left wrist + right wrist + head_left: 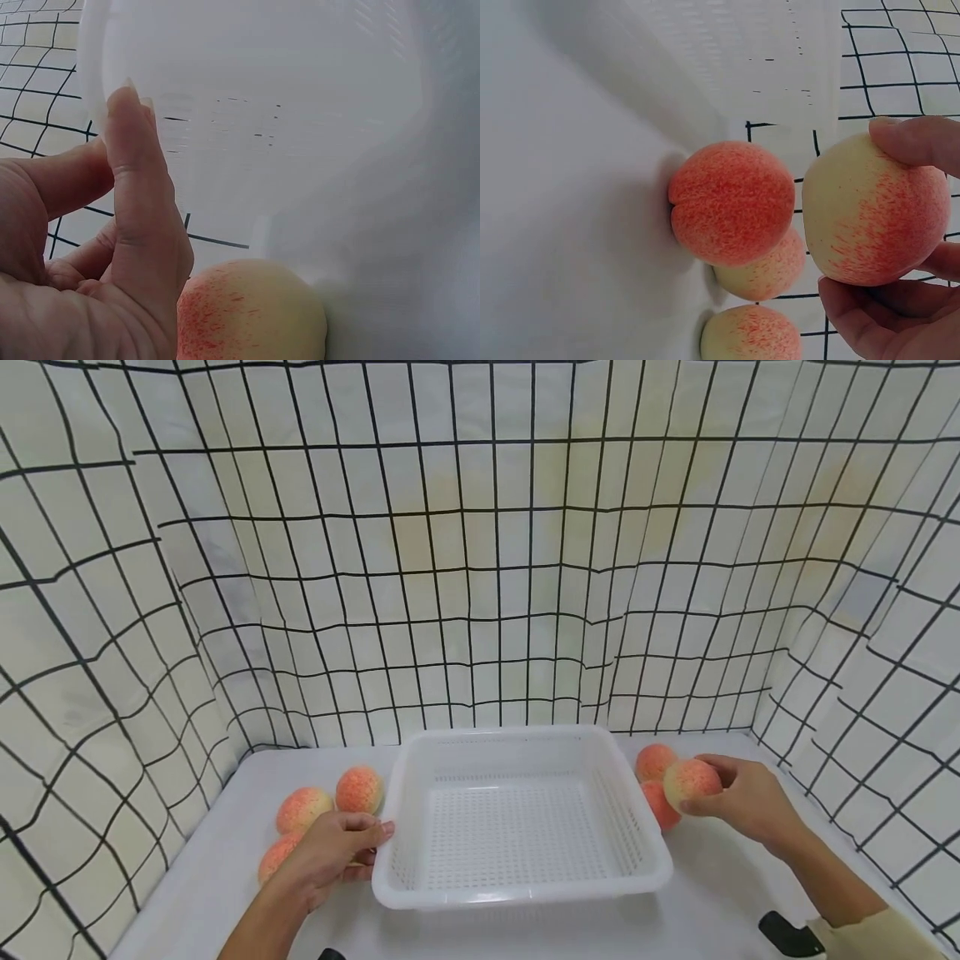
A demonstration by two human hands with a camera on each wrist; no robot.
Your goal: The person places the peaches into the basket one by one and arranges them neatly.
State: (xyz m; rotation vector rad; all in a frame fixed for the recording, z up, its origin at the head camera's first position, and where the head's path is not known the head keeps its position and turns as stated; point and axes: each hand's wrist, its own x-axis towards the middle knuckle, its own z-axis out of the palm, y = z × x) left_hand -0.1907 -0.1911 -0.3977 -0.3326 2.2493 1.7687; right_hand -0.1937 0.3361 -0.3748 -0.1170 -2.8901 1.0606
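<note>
My right hand (pixel 750 797) grips a red-and-yellow peach (pixel 688 785) between thumb and fingers, raised beside the right wall of a white plastic basket (pixel 521 893). In the right wrist view, the held peach (pixel 870 217) is off the table, to the side of a redder peach (pixel 731 202) resting there. At the basket's left rim, my left hand (pixel 330 852) pinches the edge with thumb and fingers. The left wrist view shows its fingers (pixel 142 195) along the outside of the basket wall (pixel 300 90), a peach (pixel 255 311) just below. The basket's perforated floor holds nothing.
Left of the basket lie several peaches, among them one by the rim (pixel 360 789) and one farther left (pixel 303 810). More peaches (pixel 655 762) lie close to its right wall. White walls with a black grid (pixel 491 568) enclose the white table (pixel 712 893).
</note>
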